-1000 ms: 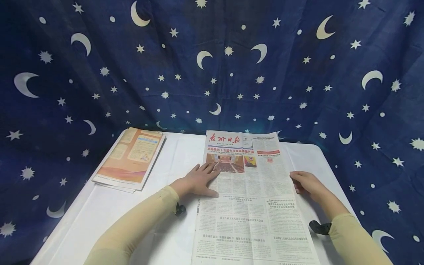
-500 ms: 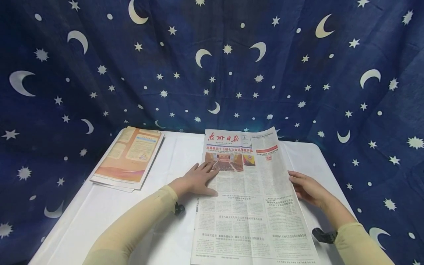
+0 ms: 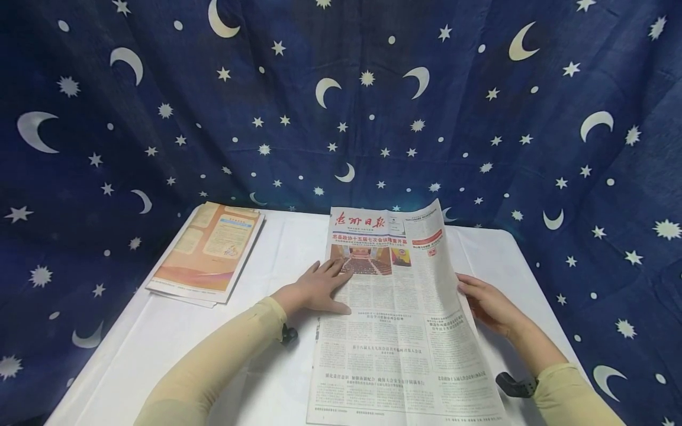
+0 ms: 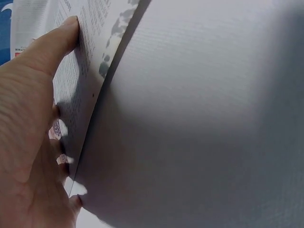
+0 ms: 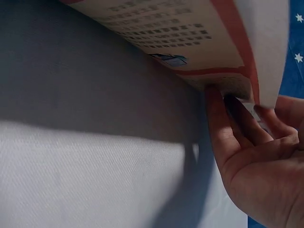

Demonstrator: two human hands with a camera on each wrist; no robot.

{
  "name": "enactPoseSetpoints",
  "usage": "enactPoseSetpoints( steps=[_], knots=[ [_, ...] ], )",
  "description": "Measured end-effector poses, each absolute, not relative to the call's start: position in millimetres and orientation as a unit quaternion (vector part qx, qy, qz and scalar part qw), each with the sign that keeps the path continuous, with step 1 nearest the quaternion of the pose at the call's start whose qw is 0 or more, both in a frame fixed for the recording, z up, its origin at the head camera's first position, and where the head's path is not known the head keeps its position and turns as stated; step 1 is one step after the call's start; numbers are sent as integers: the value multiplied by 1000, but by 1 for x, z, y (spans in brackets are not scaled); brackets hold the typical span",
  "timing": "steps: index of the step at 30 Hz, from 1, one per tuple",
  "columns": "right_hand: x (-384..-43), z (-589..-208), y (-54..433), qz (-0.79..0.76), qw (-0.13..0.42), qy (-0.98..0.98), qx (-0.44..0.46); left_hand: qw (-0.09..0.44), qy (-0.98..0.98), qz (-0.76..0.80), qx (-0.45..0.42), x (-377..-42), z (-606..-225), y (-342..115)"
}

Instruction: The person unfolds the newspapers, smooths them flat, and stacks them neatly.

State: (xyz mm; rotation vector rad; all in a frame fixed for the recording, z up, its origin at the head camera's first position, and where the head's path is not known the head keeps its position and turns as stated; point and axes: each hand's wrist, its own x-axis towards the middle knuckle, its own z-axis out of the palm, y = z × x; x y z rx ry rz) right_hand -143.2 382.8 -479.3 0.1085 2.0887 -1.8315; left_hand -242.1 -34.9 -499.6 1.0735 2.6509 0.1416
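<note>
A tall newspaper [image 3: 383, 331] with a red masthead lies on the white table. In the head view my left hand [image 3: 322, 288] rests on its left part with the fingers spread, beside the printed photo. The left wrist view shows that thumb [image 4: 70, 28] lying over the printed columns near the paper's edge. My right hand [image 3: 490, 305] holds the newspaper's right edge, which bows upward. From the right wrist, fingers [image 5: 221, 118] reach under the lifted sheet, where a red-bordered underside [image 5: 161, 28] shows.
An orange-and-cream printed paper stack [image 3: 210, 254] lies at the table's left back. White cloth covers the table [image 3: 282, 236]. Behind it hangs a dark blue curtain [image 3: 298, 148] with moons and stars.
My right hand has moved slightly left, and the newspaper's right edge with its top right corner has risen and curved inward. My left hand has stayed in place.
</note>
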Motion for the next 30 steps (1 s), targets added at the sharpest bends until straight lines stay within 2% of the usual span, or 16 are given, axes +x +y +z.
enactPoseSetpoints(
  steps=[7, 11, 13, 16, 22, 26, 30],
  knots=[
    [-145, -480, 374, -641, 155, 750, 53, 149, 918, 41, 364, -241, -497, -28],
    [-147, -478, 365, -633, 140, 759, 56, 152, 910, 100, 373, -236, -492, -13],
    [-148, -476, 361, -631, 134, 762, 58, 174, 892, 180, 376, -232, -488, -3],
    [-149, -472, 353, -624, 127, 769, 55, 233, 844, 327, 356, -223, -481, 15],
    [-152, -463, 337, -608, 112, 786, 32, 349, 716, 554, 242, -212, -466, 51],
    [-155, -462, 328, -582, 103, 806, 34, 386, 644, 643, 151, -214, -465, 71],
    [-158, -463, 318, -559, 96, 823, 37, 398, 613, 674, 107, -218, -473, 84]
  ],
)
